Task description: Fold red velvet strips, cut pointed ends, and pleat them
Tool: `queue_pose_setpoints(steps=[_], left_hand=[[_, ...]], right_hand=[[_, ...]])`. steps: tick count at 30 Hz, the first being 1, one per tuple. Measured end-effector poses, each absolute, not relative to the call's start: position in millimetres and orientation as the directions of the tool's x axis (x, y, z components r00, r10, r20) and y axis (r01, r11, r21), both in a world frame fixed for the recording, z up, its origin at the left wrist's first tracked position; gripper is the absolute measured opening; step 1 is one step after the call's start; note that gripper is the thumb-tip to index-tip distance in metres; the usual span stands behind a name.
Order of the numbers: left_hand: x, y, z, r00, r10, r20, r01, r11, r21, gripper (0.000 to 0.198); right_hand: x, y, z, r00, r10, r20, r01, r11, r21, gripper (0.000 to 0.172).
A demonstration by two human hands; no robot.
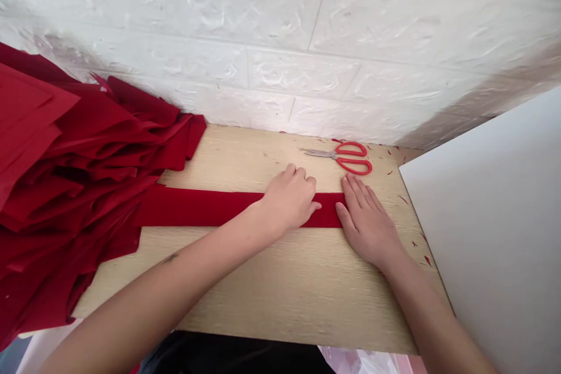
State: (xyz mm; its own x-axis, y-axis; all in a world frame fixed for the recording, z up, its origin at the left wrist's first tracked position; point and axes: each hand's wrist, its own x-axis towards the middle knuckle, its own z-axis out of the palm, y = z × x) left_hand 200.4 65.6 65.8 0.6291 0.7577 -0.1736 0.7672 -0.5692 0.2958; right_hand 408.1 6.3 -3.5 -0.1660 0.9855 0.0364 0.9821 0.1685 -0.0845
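A long folded strip of dark red cloth (197,207) lies flat across the wooden table, running right from a heap of red cloth. My left hand (293,197) rests on the strip as a loose fist, knuckles up and thumb sticking out to the right. Nothing shows in its curled fingers, though the palm side is hidden. Over the strip's right end, my right hand (366,219) lies flat with fingers stretched out, covering that end. Just beyond its fingertips are scissors (339,156) with red handles, their blades pointing left.
The big heap of red cloth (87,146) fills the table's left side. A white textured brick-pattern wall (280,29) borders the back. At right stands a white panel (495,204). Small red scraps (427,260) are scattered along the right edge of the wooden table (298,286).
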Motion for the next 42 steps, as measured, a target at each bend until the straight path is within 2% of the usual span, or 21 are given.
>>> queue_pose_setpoints(steps=[2, 5, 9, 12, 14, 17, 20, 22, 26, 30, 33, 35, 36, 38, 40, 42], left_hand=[[221, 77, 65, 0.614, 0.747, -0.255, 0.784, -0.541, 0.304, 0.040], [235, 86, 67, 0.585, 0.737, -0.339, 0.810, -0.504, 0.300, 0.026], [238, 81, 72, 0.596, 0.724, -0.348, 0.801, -0.510, 0.312, 0.010], [228, 73, 73, 0.626, 0.723, -0.291, 0.773, -0.527, 0.354, 0.012], [217, 69, 74, 0.637, 0.726, -0.257, 0.755, -0.522, 0.397, 0.015], [199, 68, 76, 0.615, 0.766, -0.187, 0.732, -0.467, 0.496, 0.013], [188, 70, 83, 0.548, 0.828, -0.120, 0.695, -0.371, 0.616, 0.007], [184, 73, 90, 0.516, 0.852, -0.090, 0.652, -0.323, 0.686, 0.015], [181, 81, 110, 0.499, 0.866, 0.039, 0.521, -0.335, 0.785, 0.024], [179, 89, 124, 0.453, 0.878, 0.157, 0.419, -0.365, 0.831, 0.027], [178, 93, 125, 0.405, 0.892, 0.203, 0.346, -0.355, 0.869, 0.028], [177, 95, 123, 0.376, 0.904, 0.204, 0.311, -0.330, 0.891, 0.025], [176, 95, 122, 0.368, 0.909, 0.195, 0.298, -0.314, 0.901, 0.024], [176, 95, 122, 0.369, 0.912, 0.176, 0.263, -0.285, 0.922, 0.023], [177, 93, 125, 0.387, 0.907, 0.166, 0.214, -0.263, 0.941, 0.021], [179, 90, 127, 0.410, 0.897, 0.163, 0.169, -0.250, 0.953, 0.022]], right_hand=[[408, 5, -5, -0.162, 0.985, 0.060, 0.977, 0.168, -0.133, 0.064], [413, 4, -3, -0.098, 0.987, 0.125, 0.940, 0.133, -0.313, 0.065], [433, 3, 6, 0.274, 0.936, 0.219, 0.767, -0.075, -0.637, 0.065], [445, -1, 12, 0.421, 0.889, 0.181, 0.629, -0.143, -0.764, 0.068], [445, -3, 17, 0.401, 0.906, 0.134, 0.580, -0.138, -0.803, 0.069], [431, 1, 28, 0.227, 0.973, 0.053, 0.503, -0.070, -0.862, 0.068], [411, 15, 47, 0.077, 0.996, 0.055, 0.350, 0.025, -0.936, 0.055], [402, 29, 62, 0.083, 0.991, 0.109, 0.306, 0.078, -0.949, 0.046], [391, 53, 95, 0.063, 0.971, 0.232, 0.348, 0.196, -0.917, 0.039], [380, 63, 117, -0.069, 0.943, 0.325, 0.517, 0.313, -0.797, 0.038], [374, 61, 125, 0.042, 0.852, 0.522, 0.732, 0.329, -0.597, 0.040], [375, 57, 128, 0.199, 0.791, 0.579, 0.805, 0.204, -0.556, 0.050], [376, 55, 129, 0.253, 0.806, 0.535, 0.809, 0.128, -0.574, 0.051], [380, 53, 130, 0.257, 0.911, 0.323, 0.767, 0.011, -0.641, 0.053], [382, 54, 130, 0.124, 0.988, 0.090, 0.681, -0.019, -0.732, 0.058], [379, 56, 128, -0.013, 1.000, 0.006, 0.524, 0.012, -0.852, 0.058]])
